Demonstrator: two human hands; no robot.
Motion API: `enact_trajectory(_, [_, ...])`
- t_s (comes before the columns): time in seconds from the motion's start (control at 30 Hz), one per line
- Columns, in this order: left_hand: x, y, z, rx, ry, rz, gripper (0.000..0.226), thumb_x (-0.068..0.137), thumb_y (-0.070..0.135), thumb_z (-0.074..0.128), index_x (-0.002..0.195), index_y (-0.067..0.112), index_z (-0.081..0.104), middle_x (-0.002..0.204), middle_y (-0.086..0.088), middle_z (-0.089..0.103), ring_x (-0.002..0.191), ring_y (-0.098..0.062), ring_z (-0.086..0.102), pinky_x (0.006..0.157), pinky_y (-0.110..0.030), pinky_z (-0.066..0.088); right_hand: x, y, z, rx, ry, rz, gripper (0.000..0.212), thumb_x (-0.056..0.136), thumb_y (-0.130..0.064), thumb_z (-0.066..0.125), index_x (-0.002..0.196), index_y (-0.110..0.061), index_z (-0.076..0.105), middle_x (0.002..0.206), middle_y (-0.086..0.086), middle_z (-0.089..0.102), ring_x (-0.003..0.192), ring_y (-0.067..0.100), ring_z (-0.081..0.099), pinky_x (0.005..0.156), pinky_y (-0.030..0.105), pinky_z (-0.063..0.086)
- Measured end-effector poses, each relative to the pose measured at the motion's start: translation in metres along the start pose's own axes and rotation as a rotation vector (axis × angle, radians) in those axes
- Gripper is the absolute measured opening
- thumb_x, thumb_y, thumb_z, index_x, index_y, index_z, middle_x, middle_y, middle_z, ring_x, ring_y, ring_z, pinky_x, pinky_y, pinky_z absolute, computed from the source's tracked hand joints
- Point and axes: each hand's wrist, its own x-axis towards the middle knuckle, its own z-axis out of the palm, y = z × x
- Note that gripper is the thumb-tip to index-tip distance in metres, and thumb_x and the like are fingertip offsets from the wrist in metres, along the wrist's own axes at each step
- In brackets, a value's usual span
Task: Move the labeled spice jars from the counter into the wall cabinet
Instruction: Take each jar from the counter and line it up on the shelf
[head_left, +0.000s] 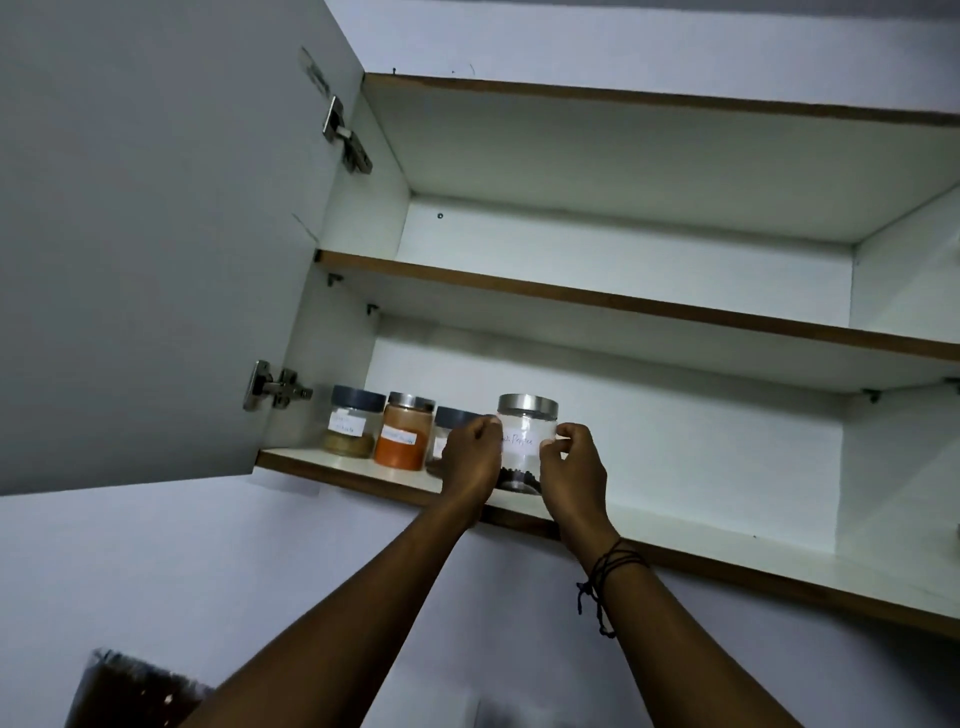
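Both hands grip one clear jar (525, 441) standing on the bottom shelf (675, 525) of the open wall cabinet (623, 228). The left hand (470, 457) curls its fingers round the jar's left side, and the right hand (571, 467) pinches its right side at label height, thumb and fingertips bent in. The jar has a silver lid, a white label whose writing is only partly legible — it seems to end in "Pepper" — and a thin layer of dark grains at the bottom; its lower edges are hidden behind the hands.

At 9 o'clock of it, three more labelled jars stand in a row on the same shelf. The nearest, a grey-lidded jar (452, 421), is mostly covered by the left hand, so its contents cannot be told. Next is a jar of orange powder (402, 439), then a jar with tan contents (352, 428); their labels are too small to read.

The cabinet is white inside with brown shelf edges, and its door (156, 234) stands open at 10 o'clock on two metal hinges. A dark cord bracelet (613, 566) circles the right wrist. At 7 o'clock, cut off by the frame edge, a dark blurred object (130, 686) cannot be identified — the wall behind is pale and plain.
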Motion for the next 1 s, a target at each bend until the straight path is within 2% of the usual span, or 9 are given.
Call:
enact_trajectory(0.1, [0.023, -0.005, 0.004, 0.064, -0.055, -0.035, 0.020, 0.099, 0.017, 0.045, 0.102, 0.016, 0.065, 0.101, -0.010, 0.069, 0.088, -0.024, 0.068, 0.070, -0.036, 0.061, 0.020, 0.006, 0.009, -0.048, -0.084, 0.045, 0.036, 0.091, -0.007, 0.049, 0.127, -0.010, 0.052, 0.119, 0.009, 0.060, 0.105, 0.028, 0.061, 0.091, 0.042, 0.056])
enact_trajectory(0.2, [0.044, -0.013, 0.010, 0.186, -0.104, -0.050, 0.023, 0.094, 0.007, 0.047, 0.108, 0.007, 0.065, 0.107, -0.014, 0.067, 0.097, -0.030, 0.065, 0.082, -0.040, 0.058, 0.036, 0.015, 0.012, -0.103, -0.169, 0.073, 0.038, 0.086, 0.000, 0.051, 0.122, -0.010, 0.053, 0.112, 0.007, 0.060, 0.096, 0.024, 0.058, 0.076, 0.029, 0.050])
enact_trajectory(0.27, [0.053, -0.018, 0.015, 0.314, -0.127, -0.054, 0.024, 0.095, 0.008, 0.048, 0.113, 0.004, 0.064, 0.114, -0.015, 0.066, 0.100, -0.029, 0.063, 0.081, -0.035, 0.055, 0.046, 0.021, 0.014, -0.130, -0.216, 0.096, 0.039, 0.084, 0.002, 0.051, 0.121, -0.008, 0.054, 0.113, 0.008, 0.060, 0.098, 0.025, 0.057, 0.074, 0.028, 0.047])
enact_trajectory(0.33, [0.060, -0.023, 0.020, 0.378, -0.127, -0.047, 0.023, 0.096, 0.008, 0.049, 0.114, 0.004, 0.063, 0.117, -0.015, 0.065, 0.097, -0.027, 0.062, 0.076, -0.031, 0.054, 0.054, 0.027, 0.017, -0.133, -0.257, 0.121, 0.040, 0.083, 0.003, 0.052, 0.122, -0.006, 0.056, 0.118, 0.011, 0.062, 0.103, 0.027, 0.060, 0.078, 0.033, 0.053])
enact_trajectory(0.43, [0.066, -0.031, 0.025, 0.403, -0.122, -0.038, 0.024, 0.096, 0.007, 0.049, 0.116, 0.004, 0.061, 0.118, -0.016, 0.065, 0.090, -0.020, 0.057, 0.060, -0.021, 0.045, 0.063, 0.034, 0.023, -0.139, -0.300, 0.143, 0.046, 0.083, 0.005, 0.053, 0.127, -0.005, 0.056, 0.122, 0.016, 0.063, 0.112, 0.034, 0.061, 0.097, 0.047, 0.053])
enact_trajectory(0.7, [0.071, -0.040, 0.022, 0.499, -0.165, -0.077, 0.033, 0.093, 0.005, 0.047, 0.123, -0.001, 0.059, 0.123, -0.023, 0.063, 0.114, -0.036, 0.060, 0.095, -0.038, 0.051, 0.065, 0.046, 0.037, -0.253, -0.405, 0.174, 0.042, 0.087, 0.005, 0.048, 0.129, 0.001, 0.049, 0.125, 0.024, 0.059, 0.115, 0.040, 0.057, 0.103, 0.050, 0.046])
enact_trajectory(0.87, [0.063, -0.042, 0.023, 0.544, -0.099, -0.032, 0.032, 0.092, 0.009, 0.051, 0.122, 0.002, 0.060, 0.122, -0.019, 0.064, 0.113, -0.035, 0.060, 0.090, -0.035, 0.049, 0.060, 0.044, 0.033, -0.268, -0.384, 0.156, 0.036, 0.086, 0.004, 0.050, 0.121, 0.002, 0.056, 0.120, 0.022, 0.063, 0.112, 0.038, 0.060, 0.100, 0.046, 0.049])
enact_trajectory(0.93, [0.057, -0.041, 0.024, 0.537, -0.032, 0.009, 0.027, 0.092, 0.011, 0.052, 0.116, 0.002, 0.063, 0.118, -0.018, 0.066, 0.111, -0.034, 0.062, 0.090, -0.035, 0.051, 0.054, 0.039, 0.029, -0.268, -0.363, 0.147, 0.027, 0.085, 0.002, 0.051, 0.110, -0.003, 0.061, 0.110, 0.016, 0.066, 0.102, 0.032, 0.063, 0.089, 0.036, 0.052])
enact_trajectory(1.0, [0.047, -0.038, 0.023, 0.510, 0.018, 0.100, 0.023, 0.092, 0.010, 0.051, 0.107, 0.001, 0.067, 0.110, -0.016, 0.069, 0.105, -0.031, 0.064, 0.091, -0.040, 0.054, 0.047, 0.035, 0.021, -0.302, -0.332, 0.134, 0.015, 0.086, -0.002, 0.053, 0.080, -0.016, 0.053, 0.082, 0.000, 0.058, 0.073, 0.015, 0.054, 0.061, 0.018, 0.040])
